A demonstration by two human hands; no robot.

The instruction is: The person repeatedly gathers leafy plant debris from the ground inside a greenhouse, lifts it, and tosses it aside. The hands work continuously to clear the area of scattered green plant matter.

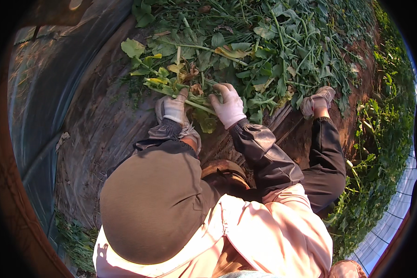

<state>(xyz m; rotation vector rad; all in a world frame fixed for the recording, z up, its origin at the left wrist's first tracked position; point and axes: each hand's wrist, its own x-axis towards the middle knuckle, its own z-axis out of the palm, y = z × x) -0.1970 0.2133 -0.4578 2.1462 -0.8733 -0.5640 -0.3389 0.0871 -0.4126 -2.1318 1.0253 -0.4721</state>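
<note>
My left hand [174, 108], in a white work glove with soiled fingertips, grips a pale green leafy stem [198, 106], its thumb laid over it. Yellowing leaves [157, 80] show toward the stem's far left end. My right hand [229, 106], gloved the same way, is just to the right, with thumb and forefinger curved apart. The stem's lower end reaches the edge of that hand; whether they touch is not clear. Brown withered leaves [196, 89] lie between the hands. A broad green leaf [205, 121] hangs below the stem.
A large heap of cut leafy greens [281, 52] spreads ahead. Plastic sheeting [90, 139] covers the ground at left, beside a clear film wall [38, 104]. Growing plants [378, 180] line the right. My bent knee [153, 205] and outstretched shoe [318, 100] flank the hands.
</note>
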